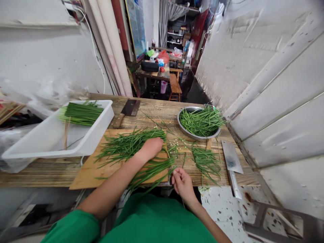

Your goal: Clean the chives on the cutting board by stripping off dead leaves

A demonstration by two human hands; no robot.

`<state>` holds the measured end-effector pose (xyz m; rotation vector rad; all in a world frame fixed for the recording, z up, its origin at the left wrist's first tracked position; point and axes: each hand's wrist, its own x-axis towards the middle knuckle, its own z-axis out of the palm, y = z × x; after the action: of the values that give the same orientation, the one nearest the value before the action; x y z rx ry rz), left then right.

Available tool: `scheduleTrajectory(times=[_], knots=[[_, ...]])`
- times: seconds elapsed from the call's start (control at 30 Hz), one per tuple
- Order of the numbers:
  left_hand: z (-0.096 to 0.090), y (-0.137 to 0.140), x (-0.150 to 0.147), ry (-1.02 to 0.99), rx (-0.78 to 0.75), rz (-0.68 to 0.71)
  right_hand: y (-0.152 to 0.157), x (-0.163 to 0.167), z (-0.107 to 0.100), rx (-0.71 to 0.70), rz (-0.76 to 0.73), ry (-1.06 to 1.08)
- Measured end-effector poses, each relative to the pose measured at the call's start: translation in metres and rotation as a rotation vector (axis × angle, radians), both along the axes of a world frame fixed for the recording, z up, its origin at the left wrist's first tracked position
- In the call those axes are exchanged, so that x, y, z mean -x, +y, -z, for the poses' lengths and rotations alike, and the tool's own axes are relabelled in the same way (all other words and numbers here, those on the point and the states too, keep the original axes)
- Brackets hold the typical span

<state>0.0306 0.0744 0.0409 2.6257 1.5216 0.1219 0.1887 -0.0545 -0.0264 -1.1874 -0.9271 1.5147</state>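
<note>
Long garlic chives point(126, 143) lie in a loose pile on the wooden cutting board point(86, 172). My left hand point(152, 148) rests at the right end of this pile, its fingers curled down on the stalks and the fingertips partly hidden. Nearer to me, a second bunch of chives point(152, 170) spreads across the board's front edge. Just off the board's right corner, my right hand point(182, 184) is closed in a pinch, with a thin chive stalk at its fingertips. A smaller bunch of chives point(206, 162) lies on the table to its right.
A metal bowl point(180, 125) heaped with chives stands at the back right. One cleaver point(231, 158) lies at the right edge, another cleaver point(130, 108) behind the board. The white plastic tray point(97, 135) at left holds a chive bundle. Small trimmings point(178, 145) litter the table.
</note>
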Motion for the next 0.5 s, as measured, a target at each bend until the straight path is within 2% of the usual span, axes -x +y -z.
scheduleTrajectory(times=[0.13, 0.27, 0.5], knots=[[0.000, 0.000, 0.009, -0.221, 0.021, -0.045, 0.000, 0.000, 0.003, 0.015, -0.003, 0.016], [0.008, 0.001, 0.015, -0.439, 0.074, -0.052, 0.000, -0.001, 0.002, 0.001, -0.007, 0.008], [0.017, 0.003, 0.016, -0.547, 0.116, -0.089, 0.001, 0.000, -0.003, 0.007, -0.003, -0.002]])
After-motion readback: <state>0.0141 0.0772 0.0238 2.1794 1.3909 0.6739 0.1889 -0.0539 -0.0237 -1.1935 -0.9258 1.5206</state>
